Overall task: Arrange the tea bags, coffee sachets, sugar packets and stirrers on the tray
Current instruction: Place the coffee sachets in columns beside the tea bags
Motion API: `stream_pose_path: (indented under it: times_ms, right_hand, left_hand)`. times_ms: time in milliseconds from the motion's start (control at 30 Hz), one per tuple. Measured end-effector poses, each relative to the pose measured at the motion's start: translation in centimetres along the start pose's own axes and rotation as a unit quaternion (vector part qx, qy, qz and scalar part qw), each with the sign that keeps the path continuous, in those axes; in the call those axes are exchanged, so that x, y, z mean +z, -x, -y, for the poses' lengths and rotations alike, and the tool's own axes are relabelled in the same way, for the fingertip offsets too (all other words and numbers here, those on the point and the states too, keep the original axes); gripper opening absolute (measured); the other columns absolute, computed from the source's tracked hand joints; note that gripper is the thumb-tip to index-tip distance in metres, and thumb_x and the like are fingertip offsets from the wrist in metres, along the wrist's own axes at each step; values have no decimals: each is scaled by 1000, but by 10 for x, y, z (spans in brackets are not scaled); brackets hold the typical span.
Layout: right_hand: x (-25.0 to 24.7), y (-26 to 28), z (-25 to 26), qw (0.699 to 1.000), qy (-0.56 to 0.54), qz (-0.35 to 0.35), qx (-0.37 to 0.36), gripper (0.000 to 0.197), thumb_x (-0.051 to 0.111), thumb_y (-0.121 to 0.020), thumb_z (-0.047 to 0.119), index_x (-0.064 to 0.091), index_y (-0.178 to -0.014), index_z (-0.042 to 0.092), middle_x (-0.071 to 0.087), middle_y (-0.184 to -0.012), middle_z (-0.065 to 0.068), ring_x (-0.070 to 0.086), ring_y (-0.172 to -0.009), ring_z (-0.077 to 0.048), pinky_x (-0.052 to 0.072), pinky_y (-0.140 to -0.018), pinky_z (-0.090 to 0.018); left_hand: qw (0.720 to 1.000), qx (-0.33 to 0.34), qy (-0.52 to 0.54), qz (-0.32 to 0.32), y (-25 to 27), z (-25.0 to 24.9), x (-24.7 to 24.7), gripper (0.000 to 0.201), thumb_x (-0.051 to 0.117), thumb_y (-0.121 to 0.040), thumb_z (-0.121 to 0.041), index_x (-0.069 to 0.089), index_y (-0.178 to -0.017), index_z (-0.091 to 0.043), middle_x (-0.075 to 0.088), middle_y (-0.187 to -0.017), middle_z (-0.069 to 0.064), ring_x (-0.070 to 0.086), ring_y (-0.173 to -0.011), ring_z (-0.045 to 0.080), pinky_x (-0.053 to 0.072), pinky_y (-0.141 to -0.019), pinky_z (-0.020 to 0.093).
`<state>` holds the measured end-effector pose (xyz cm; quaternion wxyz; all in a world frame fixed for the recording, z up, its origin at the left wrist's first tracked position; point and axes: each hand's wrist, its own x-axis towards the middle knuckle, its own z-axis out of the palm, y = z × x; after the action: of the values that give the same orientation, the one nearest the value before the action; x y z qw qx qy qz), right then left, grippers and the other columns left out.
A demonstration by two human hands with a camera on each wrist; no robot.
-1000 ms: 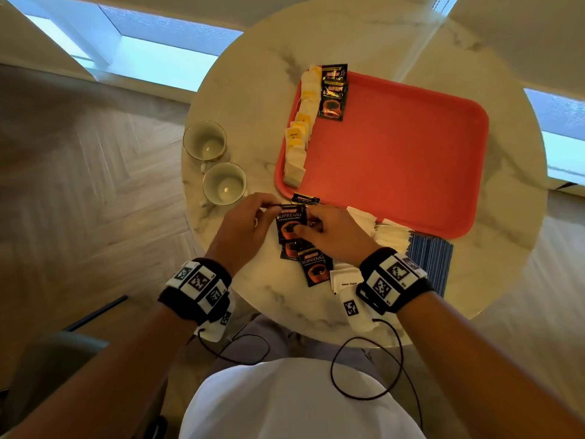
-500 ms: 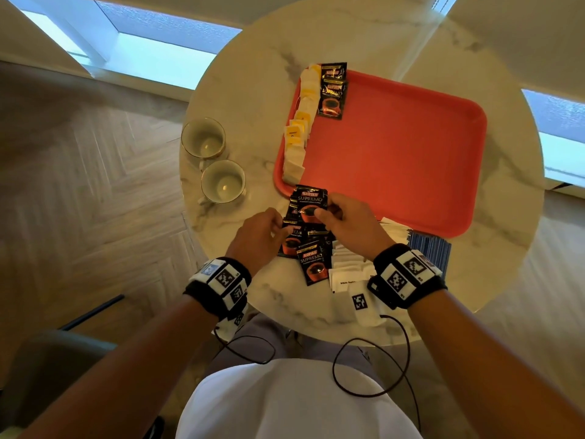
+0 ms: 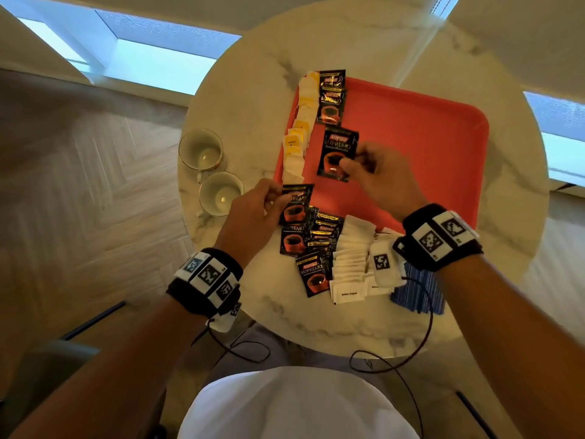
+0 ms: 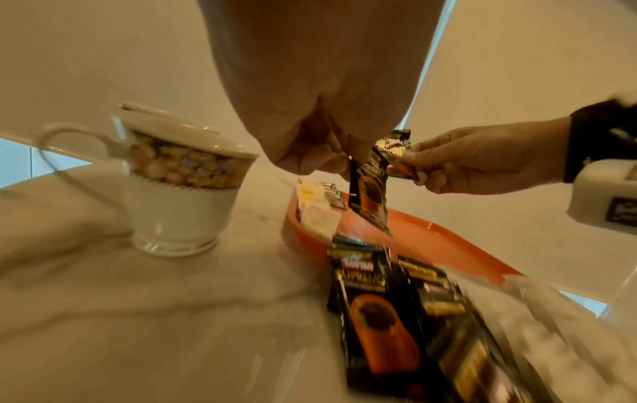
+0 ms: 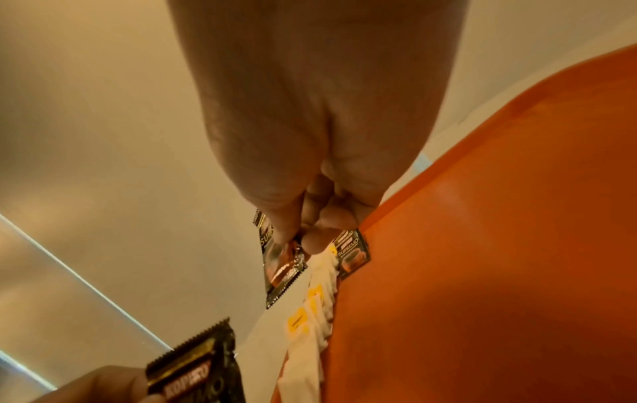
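A red tray (image 3: 411,147) lies on the round marble table (image 3: 253,90). Tea bags (image 3: 299,134) line its left edge, with coffee sachets (image 3: 330,99) beside them at the far end. My right hand (image 3: 357,163) pinches a black coffee sachet (image 3: 337,153) above the tray's left part. My left hand (image 3: 275,198) pinches another coffee sachet (image 3: 294,205) at the tray's near-left corner; in the left wrist view that sachet (image 4: 369,193) hangs from my fingers. More coffee sachets (image 3: 311,248), white sugar packets (image 3: 351,264) and blue-striped stirrers (image 3: 418,293) lie on the table near me.
Two cups (image 3: 202,150) (image 3: 220,193) stand on the table left of the tray; the left wrist view shows a patterned cup (image 4: 179,188) close by. The table edge (image 3: 285,337) is close to my body. Wrist cables (image 3: 395,359) hang below it.
My right hand has carried its coffee sachet from the pile forward over the tray. My left hand has picked up another sachet and moved up to the tray's near-left corner.
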<state>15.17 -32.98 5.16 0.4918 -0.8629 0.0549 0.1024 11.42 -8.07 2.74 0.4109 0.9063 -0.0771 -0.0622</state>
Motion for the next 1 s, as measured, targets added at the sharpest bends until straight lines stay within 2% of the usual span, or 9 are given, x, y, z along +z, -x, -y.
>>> stream_pose_path:
  times_ms: [167, 233, 367, 500, 600, 700, 800, 900, 1000]
  right_hand:
    - [-11, -57, -14, 998, 51, -25, 12, 18, 59, -99, 24, 69, -110, 14, 70, -88, 2, 61, -77, -13, 50, -74, -34]
    - [-10, -80, -22, 997, 72, -31, 24, 20, 60, -98, 25, 70, -110, 13, 72, -91, -4, 64, -80, -17, 53, -77, -38]
    - [-1, -118, -36, 995, 73, -24, 66, 21, 64, -96, 24, 67, -111, 10, 74, -86, -4, 64, -67, -3, 49, -63, -15]
    - [6, -141, -45, 993, 75, -18, 91, 17, 68, -93, 21, 67, -105, 9, 72, -76, 1, 62, -60, 0, 53, -71, -25]
    - [7, -144, -48, 992, 77, -24, 92, 13, 67, -93, 21, 66, -98, 10, 68, -69, 5, 58, -49, 6, 47, -61, -20]
    - [0, -133, -39, 990, 101, -59, 75, 45, 44, -104, 46, 67, -92, 9, 69, -72, 0, 62, -60, -7, 47, -64, -24]
    - [-9, -113, -24, 997, -19, -54, 55, 67, 24, -104, 58, 69, -93, 10, 72, -83, -4, 63, -70, -14, 47, -70, -28]
    - [-9, -97, -20, 999, -37, -10, 3, 39, 44, -104, 47, 68, -103, 16, 71, -92, 1, 64, -77, -8, 48, -71, -21]
    - [-5, -99, -31, 999, -38, -4, -7, 16, 63, -97, 25, 67, -110, 16, 72, -94, 1, 69, -84, -14, 55, -77, -26]
  left_hand:
    - [999, 29, 19, -39, -49, -20, 6, 14, 61, -96, -18, 60, -103, -6, 61, -83, -7, 56, -71, -12, 39, -62, 1]
    - [999, 26, 29, -37, -69, -24, 12, 13, 61, -97, -18, 59, -104, -7, 63, -84, -5, 57, -71, -10, 40, -62, 3]
    - [999, 35, 17, -38, -105, -26, 24, 16, 60, -97, -22, 60, -107, -10, 64, -85, -7, 55, -68, -1, 41, -63, 4]
    - [998, 30, 21, -43, -125, -25, 32, 18, 60, -97, -21, 61, -108, -7, 61, -84, -10, 56, -67, -3, 39, -63, 2]
    - [999, 17, 23, -39, -133, -24, 38, 18, 60, -97, -21, 60, -109, -8, 60, -83, -11, 55, -65, -14, 39, -60, 2]
    - [999, 10, 30, -32, -139, -26, 40, 17, 59, -98, -22, 60, -108, -9, 62, -83, -10, 55, -62, -11, 39, -58, 2]
    - [998, 5, 36, -42, -148, -33, 39, 17, 59, -98, -23, 60, -107, -9, 62, -83, -10, 56, -64, -13, 40, -58, 3]
    - [998, 5, 40, -48, -157, -41, 37, 19, 59, -97, -24, 61, -109, -9, 61, -83, -10, 56, -64, -11, 43, -59, 5]
    - [998, 3, 41, -42, -162, -46, 37, 19, 59, -97, -24, 61, -111, -11, 64, -87, -10, 56, -62, -11, 41, -57, 3]
